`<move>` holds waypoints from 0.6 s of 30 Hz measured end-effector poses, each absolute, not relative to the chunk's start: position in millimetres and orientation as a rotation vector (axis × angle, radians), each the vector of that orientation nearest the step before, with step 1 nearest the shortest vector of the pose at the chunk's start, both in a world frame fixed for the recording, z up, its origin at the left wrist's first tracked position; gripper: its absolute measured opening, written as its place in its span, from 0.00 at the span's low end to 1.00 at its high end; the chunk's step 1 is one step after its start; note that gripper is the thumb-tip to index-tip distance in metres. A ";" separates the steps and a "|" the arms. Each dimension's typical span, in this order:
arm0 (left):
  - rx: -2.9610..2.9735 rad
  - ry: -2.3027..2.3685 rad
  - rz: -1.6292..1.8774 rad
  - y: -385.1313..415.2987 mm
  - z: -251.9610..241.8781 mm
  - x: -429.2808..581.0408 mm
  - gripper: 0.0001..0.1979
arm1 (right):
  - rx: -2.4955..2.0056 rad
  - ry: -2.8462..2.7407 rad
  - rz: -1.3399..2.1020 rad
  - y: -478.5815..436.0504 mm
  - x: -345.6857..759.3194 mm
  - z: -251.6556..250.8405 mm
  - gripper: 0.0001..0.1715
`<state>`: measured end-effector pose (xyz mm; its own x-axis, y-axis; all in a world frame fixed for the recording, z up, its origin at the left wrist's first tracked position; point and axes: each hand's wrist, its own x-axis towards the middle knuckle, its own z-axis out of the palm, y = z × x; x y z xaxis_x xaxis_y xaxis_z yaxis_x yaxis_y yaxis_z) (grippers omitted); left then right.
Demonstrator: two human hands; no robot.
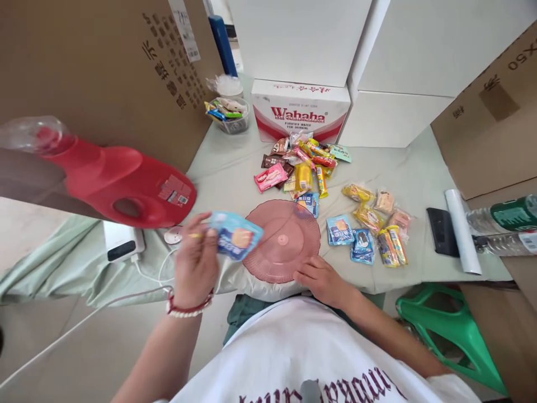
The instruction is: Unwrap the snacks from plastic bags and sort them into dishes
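L hand (196, 260) holds blue pkt (238, 238) up at L edge of plate (279, 260); R hand (321, 281) on its rim, can't tell if gripping. Tub (238, 126) w/ wrapped snacks (229, 109) L of Wahaha box (300, 112).

The left fingers (208, 249) are holding one blue packet (237, 238). One pink plate (281, 252), one red jug (121, 165), one Wahaha carton (300, 115), one white roll (464, 232) and two clear bottles (516, 214) are showing; the far heap's snacks (303, 177) are overlapping beyond counting.
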<state>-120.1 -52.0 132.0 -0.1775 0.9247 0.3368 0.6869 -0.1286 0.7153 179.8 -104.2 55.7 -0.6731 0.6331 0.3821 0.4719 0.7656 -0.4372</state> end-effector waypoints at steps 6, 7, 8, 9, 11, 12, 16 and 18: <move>2.361 1.601 0.456 -16.5 88.2 -49.7 0.17 | -1.011 -2.163 0.542 -107.6 216.0 77.2 0.16; 2.415 1.604 0.361 -13.8 79.9 -41.0 0.17 | -1.155 -2.077 0.483 -99.1 228.6 81.2 0.17; 2.466 1.597 0.296 -12.0 74.4 -34.1 0.17 | -1.336 -1.991 0.398 -88.3 241.3 83.5 0.19; 2.512 1.584 0.265 -10.8 72.1 -29.3 0.18 | -1.530 -1.925 0.314 -75.8 253.0 84.2 0.21; 2.576 1.571 0.290 -10.2 75.7 -26.7 0.17 | -1.886 -1.905 0.236 -49.2 270.1 81.6 0.24; 2.583 1.586 0.333 -10.8 80.0 -28.9 0.17 | -2.020 -1.947 0.257 -36.9 274.8 79.1 0.24; 2.331 1.897 0.622 -19.6 88.8 -55.0 0.26 | -2.179 -2.093 0.573 -8.6 276.0 68.7 0.16; 2.082 2.038 0.727 -29.3 82.3 -71.8 0.34 | -2.051 -2.019 0.718 -7.0 275.9 67.9 0.16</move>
